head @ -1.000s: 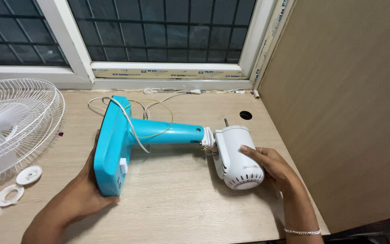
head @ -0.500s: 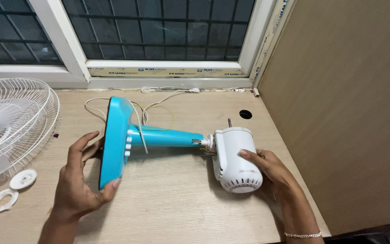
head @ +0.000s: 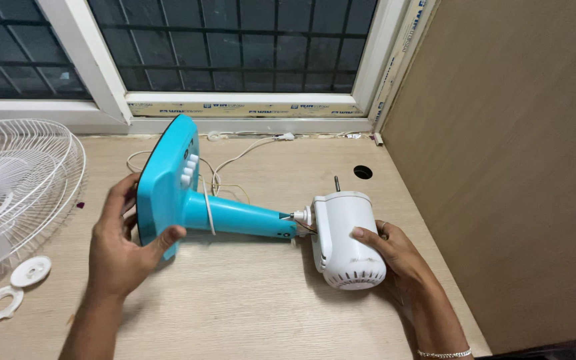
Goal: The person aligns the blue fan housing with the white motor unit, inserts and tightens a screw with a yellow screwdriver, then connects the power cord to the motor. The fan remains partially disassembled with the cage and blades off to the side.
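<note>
A table fan lies on its side on the wooden desk (head: 255,307). Its blue base (head: 165,180) points left and its blue stem (head: 238,219) runs right to the white motor housing (head: 345,240), whose bare metal shaft (head: 336,183) sticks up. My left hand (head: 125,243) grips the lower edge of the blue base, thumb on the front, and the base is tilted up off the desk. My right hand (head: 391,257) cups the right side of the motor housing. A white cord (head: 235,159) drapes over the base and trails toward the window.
A white wire fan guard (head: 15,187) lies at the left edge of the desk, with two white plastic rings (head: 11,287) in front of it. A round cable hole (head: 363,172) is at the back right. A brown panel wall (head: 515,153) stands right; a window frame (head: 235,110) runs behind.
The fan has rolled about its stem: the blue base has turned so its buttons face up and its top edge moved toward the window. My left hand shifted its hold on the base.
</note>
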